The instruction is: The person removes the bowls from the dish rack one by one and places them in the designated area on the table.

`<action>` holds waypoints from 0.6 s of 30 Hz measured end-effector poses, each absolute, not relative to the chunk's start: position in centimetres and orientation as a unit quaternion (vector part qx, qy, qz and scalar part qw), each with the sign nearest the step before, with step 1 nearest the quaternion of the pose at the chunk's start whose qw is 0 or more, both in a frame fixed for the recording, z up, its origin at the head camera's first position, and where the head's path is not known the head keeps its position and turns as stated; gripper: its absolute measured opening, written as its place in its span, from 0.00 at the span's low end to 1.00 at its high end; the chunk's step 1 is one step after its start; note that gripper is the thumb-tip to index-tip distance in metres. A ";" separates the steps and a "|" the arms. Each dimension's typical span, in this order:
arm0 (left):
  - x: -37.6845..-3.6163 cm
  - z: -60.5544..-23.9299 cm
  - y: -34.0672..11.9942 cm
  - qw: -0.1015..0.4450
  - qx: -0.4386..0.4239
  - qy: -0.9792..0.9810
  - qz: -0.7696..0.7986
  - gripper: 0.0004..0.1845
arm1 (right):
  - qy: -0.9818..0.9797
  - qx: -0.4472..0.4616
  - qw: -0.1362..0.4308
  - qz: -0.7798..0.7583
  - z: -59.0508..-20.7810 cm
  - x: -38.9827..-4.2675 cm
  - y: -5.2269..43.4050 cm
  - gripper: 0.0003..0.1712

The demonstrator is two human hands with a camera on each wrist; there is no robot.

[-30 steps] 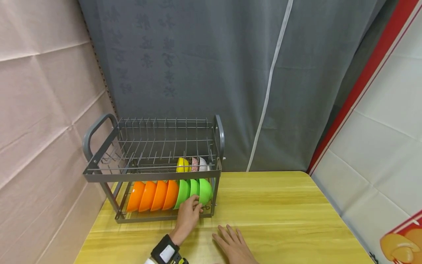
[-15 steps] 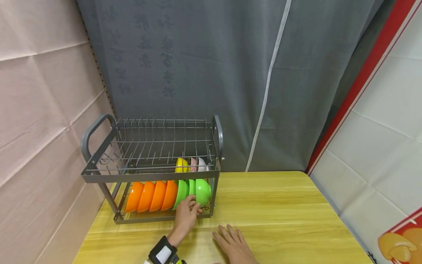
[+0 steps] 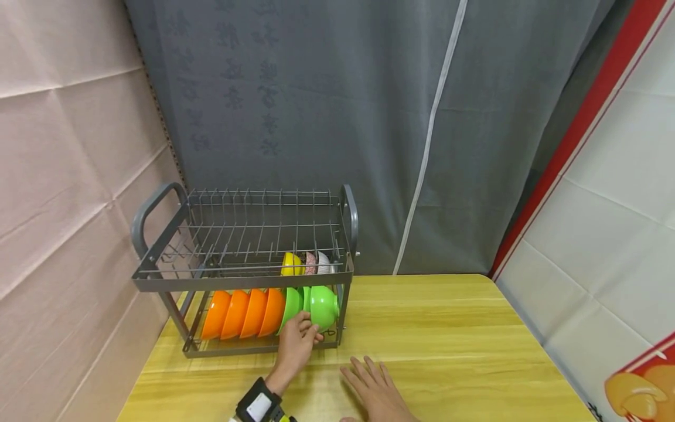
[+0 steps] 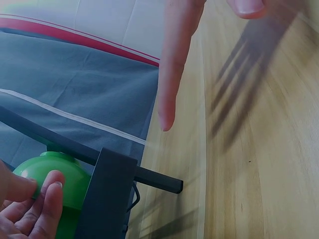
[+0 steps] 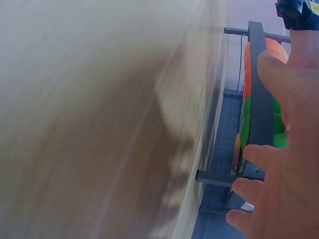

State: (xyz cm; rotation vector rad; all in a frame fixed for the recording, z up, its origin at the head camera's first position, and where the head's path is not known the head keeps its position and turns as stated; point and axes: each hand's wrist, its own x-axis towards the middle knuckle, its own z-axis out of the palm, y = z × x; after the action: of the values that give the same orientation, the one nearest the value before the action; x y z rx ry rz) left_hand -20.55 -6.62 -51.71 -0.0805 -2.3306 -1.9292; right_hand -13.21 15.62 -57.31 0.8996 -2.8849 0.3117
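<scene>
My left hand (image 3: 297,344) reaches to the front of the dish rack's lower tier and pinches the rightmost green bowl (image 3: 324,308) at its lower left edge. In the left wrist view, the thumb and curled fingers press against this green bowl (image 4: 55,174), whose rounded outside faces up. More green bowls (image 3: 292,308) stand on edge just left of it. Further left, several orange bowls (image 3: 237,313) lean in a row. With fingers spread, my right hand (image 3: 377,390) is over the table in front of the rack, holding nothing; its shadow falls on the wood.
The grey two-tier dish rack (image 3: 242,284) stands at the table's back left. Behind its upper front bar show a yellow bowl (image 3: 291,264) and two smaller patterned ones. A wood-grain table (image 3: 448,340) extends right. Grey curtain (image 3: 395,146) closes the back; pale cloth hangs at both sides.
The rightmost green bowl has turned so more of its rounded outside faces forward, and it covers more of its neighbour. My left hand has shifted slightly left; the right hand stays nearly still.
</scene>
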 end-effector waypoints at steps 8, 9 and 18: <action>-20.3 -51.5 -6.9 0.070 -0.032 -0.769 -0.634 0.21 | -0.947 0.298 0.075 0.097 -57.1 -13.2 15.5 0.50; -20.3 -51.4 -6.9 0.072 -0.033 -0.769 -0.634 0.20 | -0.947 0.298 0.076 0.097 -57.1 -13.3 15.5 0.50; -19.7 -51.3 -7.2 0.082 -0.031 -0.751 -0.654 0.16 | -0.947 0.294 0.076 0.107 -57.0 -13.3 15.6 0.50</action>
State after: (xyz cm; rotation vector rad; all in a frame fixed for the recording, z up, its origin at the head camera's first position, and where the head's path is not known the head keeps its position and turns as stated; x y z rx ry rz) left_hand -19.70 -7.22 -51.26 -0.0931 -2.2440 -1.9545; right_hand -13.34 15.61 -56.99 0.8821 -2.8387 0.3215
